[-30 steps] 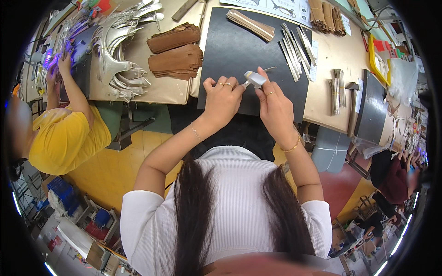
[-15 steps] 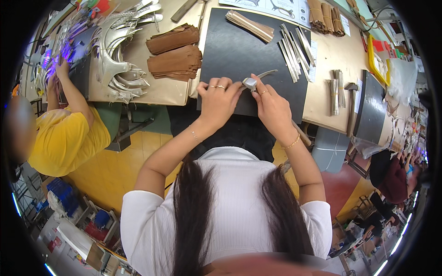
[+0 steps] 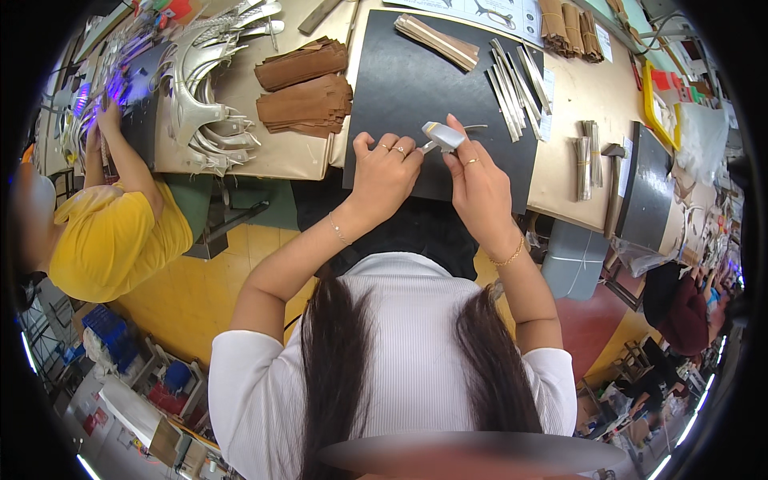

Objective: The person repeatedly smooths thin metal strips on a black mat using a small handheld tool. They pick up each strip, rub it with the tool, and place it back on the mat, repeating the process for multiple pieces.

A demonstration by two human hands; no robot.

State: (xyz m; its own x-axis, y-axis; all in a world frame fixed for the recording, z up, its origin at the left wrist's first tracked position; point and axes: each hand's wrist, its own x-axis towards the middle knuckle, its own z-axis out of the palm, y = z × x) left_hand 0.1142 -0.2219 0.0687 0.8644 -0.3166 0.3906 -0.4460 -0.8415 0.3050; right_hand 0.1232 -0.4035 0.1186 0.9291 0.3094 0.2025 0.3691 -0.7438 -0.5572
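Both inturned: left hand (image 3: 386,172) (fingers curled), right hand (image 3: 484,188), silvery piece (image 3: 442,136) between

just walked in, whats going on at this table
The left hand pinches the narrow end of a shiny pale piece, while the right hand grips its broader end between thumb and fingers, over a black mat. Stacked brown strips lie left of the mat, and thin silvery strips lie on its right side.
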